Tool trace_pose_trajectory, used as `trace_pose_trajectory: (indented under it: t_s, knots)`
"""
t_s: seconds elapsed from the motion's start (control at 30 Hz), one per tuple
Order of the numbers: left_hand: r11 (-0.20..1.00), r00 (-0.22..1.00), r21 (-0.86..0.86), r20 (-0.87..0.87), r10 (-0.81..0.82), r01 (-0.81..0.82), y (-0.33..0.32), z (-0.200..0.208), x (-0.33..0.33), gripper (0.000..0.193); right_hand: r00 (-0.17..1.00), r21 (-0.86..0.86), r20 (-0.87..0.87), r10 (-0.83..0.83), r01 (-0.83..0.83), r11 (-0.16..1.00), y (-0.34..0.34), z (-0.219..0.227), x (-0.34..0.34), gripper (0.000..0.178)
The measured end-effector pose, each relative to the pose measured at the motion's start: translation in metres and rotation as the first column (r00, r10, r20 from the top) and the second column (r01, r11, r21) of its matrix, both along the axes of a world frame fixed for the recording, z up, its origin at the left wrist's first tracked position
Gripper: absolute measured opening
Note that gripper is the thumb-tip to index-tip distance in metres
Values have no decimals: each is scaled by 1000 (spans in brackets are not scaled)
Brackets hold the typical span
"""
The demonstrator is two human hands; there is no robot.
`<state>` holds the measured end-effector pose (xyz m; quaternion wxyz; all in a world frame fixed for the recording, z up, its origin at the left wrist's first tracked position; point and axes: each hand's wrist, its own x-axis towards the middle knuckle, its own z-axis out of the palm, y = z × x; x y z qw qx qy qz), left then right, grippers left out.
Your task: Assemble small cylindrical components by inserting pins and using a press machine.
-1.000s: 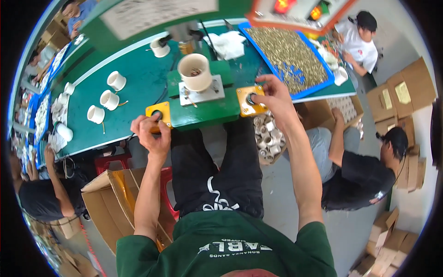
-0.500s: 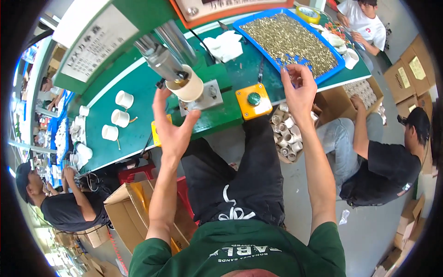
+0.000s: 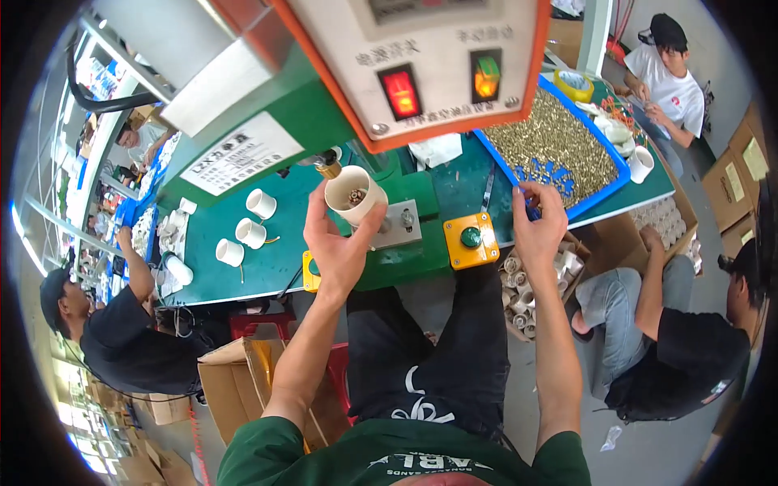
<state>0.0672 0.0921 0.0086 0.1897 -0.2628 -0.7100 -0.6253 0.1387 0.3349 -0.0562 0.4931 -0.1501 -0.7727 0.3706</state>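
My left hand [image 3: 336,251] is closed on a white plastic cup-shaped part [image 3: 348,212], thumb and fingers on opposite sides of its wall. Small brass-coloured bits show inside the cup. Its place is at the press, just below the press's brass-tipped tool [image 3: 328,164] and beside a metal fixture block [image 3: 408,223]. My right hand [image 3: 540,219] hovers by the near edge of a blue tray [image 3: 500,154] full of small brass pieces [image 3: 559,142]. Its fingertips are pinched together; what they hold, if anything, is too small to tell.
A yellow box with a green button [image 3: 471,237] sits at the bench's front, right of the fixture. Several white cups [image 3: 250,233] stand on the left. An orange-edged control box [image 3: 442,81] overhangs the work. Co-workers sit on both sides; cartons of white parts [image 3: 519,312] stand at right.
My view has shifted, showing more of the control box. My left hand has closed round the cup, which now sits clear of the tool. My right fingers have drawn together by the tray.
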Motion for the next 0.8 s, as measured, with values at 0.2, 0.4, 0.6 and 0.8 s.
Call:
trace_pose_trajectory:
  t_s: [0.2, 0.4, 0.6, 0.8]
  knots:
    - [981, 999, 194, 32, -30, 23, -10, 10, -3, 55, 999, -59, 9, 42, -42, 997, 2, -5, -3, 10]
    - [964, 899, -128, -407, 163, -233, -48, 13, -5, 61, 995, -103, 53, 82, -77, 992, 8, -8, -2, 10]
    - [904, 859, -204, -444, 256, -375, -83, 7, 0, 59, 988, -114, 93, 120, -109, 987, 14, -13, 0, 9]
    - [819, 900, -379, -250, 356, -430, -123, -27, -26, 49, 977, -166, 105, 186, -167, 972, 26, -7, 5, 12]
